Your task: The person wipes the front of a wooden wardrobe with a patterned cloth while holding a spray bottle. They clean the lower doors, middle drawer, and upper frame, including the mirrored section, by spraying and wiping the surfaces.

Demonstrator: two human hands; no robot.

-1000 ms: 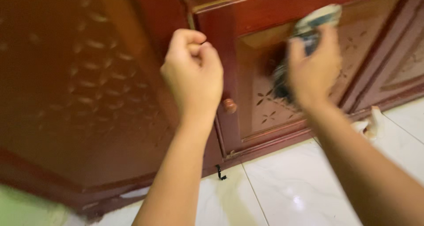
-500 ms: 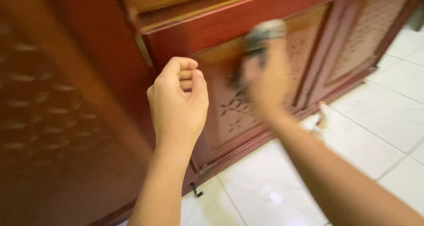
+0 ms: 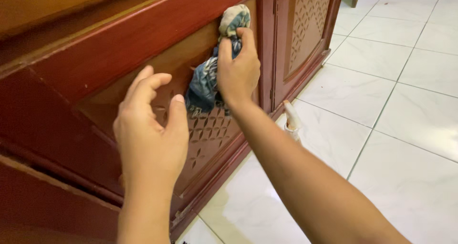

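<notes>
My right hand point(image 3: 237, 70) grips a bunched blue and cream patterned cloth point(image 3: 206, 79) and presses it against the carved panel of a reddish-brown wooden cabinet door point(image 3: 143, 48). My left hand point(image 3: 150, 139) hovers in front of the same door, lower and to the left, fingers spread and curled, holding nothing. The cloth's top sticks up above my right fingers.
A second cabinet door with a lattice pattern point(image 3: 305, 29) stands to the right. White glossy floor tiles point(image 3: 396, 105) stretch right and forward. A small pale object point(image 3: 291, 120) sits on the floor beside the cabinet's base, partly hidden by my right forearm.
My left hand has opened from a fist into spread fingers. My right hand has moved the cloth on the panel, and the view has shifted right along the cabinet.
</notes>
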